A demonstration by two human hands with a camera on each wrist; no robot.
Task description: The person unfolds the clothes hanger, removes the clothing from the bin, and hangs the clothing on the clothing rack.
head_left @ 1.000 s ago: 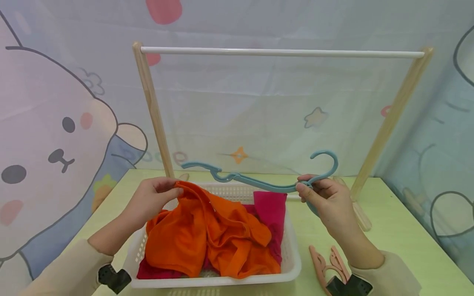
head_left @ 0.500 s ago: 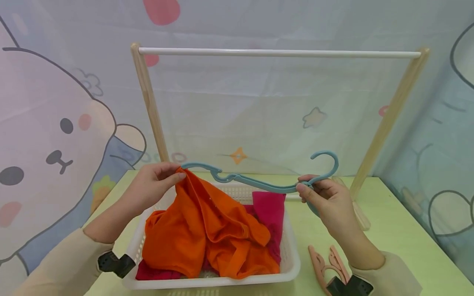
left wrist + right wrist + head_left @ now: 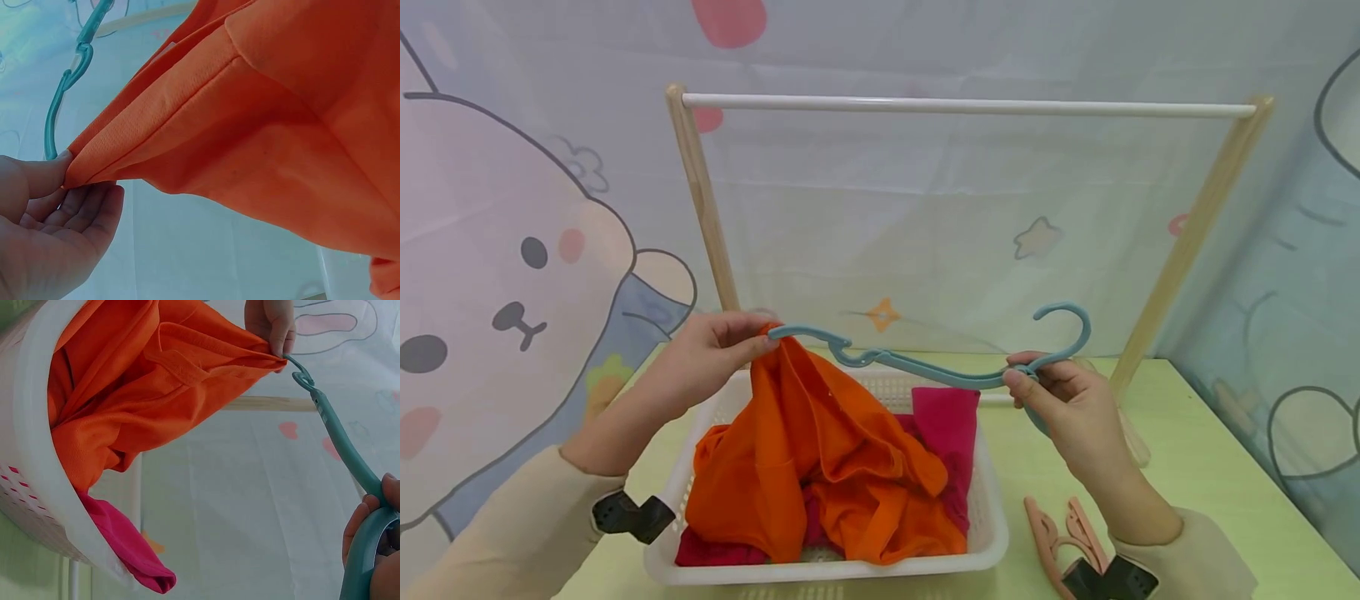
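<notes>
Orange cloth (image 3: 797, 442) is pinched in my left hand (image 3: 711, 358), between my thumb and my fingers. I hold one corner of it up high, and the rest droops in big folds down into the white basket (image 3: 827, 572).

My right hand (image 3: 1071, 408) pinches the blue hanger (image 3: 932, 373) just under its hook (image 3: 1075, 321). The hook curls up above my fingers. One arm of the hanger reaches across over the basket to my left hand, and the other arm points down, partly behind my right hand. The tip of the long arm is right at the corner I am pinching. I can't tell if it goes inside the cloth.

Some dark pink cloth (image 3: 951, 417) is in the basket too, under the orange and poking up beside it. The basket sits on a pale green table (image 3: 1210, 475). Near my right sleeve (image 3: 1187, 554) there is a peach plastic thing (image 3: 1078, 529), partly hidden by my wrist camera (image 3: 1108, 579). Behind the basket stands a rack with a white bar (image 3: 970, 107) and wooden posts (image 3: 1195, 233). A big bear (image 3: 535, 292) is on the wall cloth (image 3: 880, 217).
</notes>
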